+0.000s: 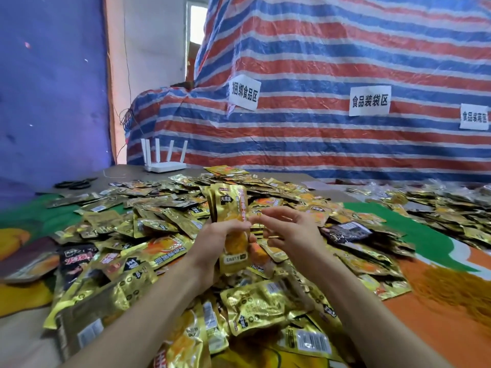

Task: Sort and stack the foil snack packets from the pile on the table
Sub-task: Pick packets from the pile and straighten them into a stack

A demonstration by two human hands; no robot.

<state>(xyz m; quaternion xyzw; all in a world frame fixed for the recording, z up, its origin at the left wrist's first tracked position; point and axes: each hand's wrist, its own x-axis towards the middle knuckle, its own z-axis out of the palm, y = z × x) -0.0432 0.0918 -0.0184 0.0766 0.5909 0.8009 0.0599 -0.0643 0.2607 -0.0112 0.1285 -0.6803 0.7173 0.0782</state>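
Squaring up a sorted handful | left hand [212, 243] closes its grip round an upright stack of gold packets [230, 205], likely stood on end to even the edges | right hand [288, 232], fingers loose, steadies the stack's side, holding nothing | pile [162, 227] lies beneath the grip on the counter [438, 269].

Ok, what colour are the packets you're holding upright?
The packets are gold with orange print; head view.
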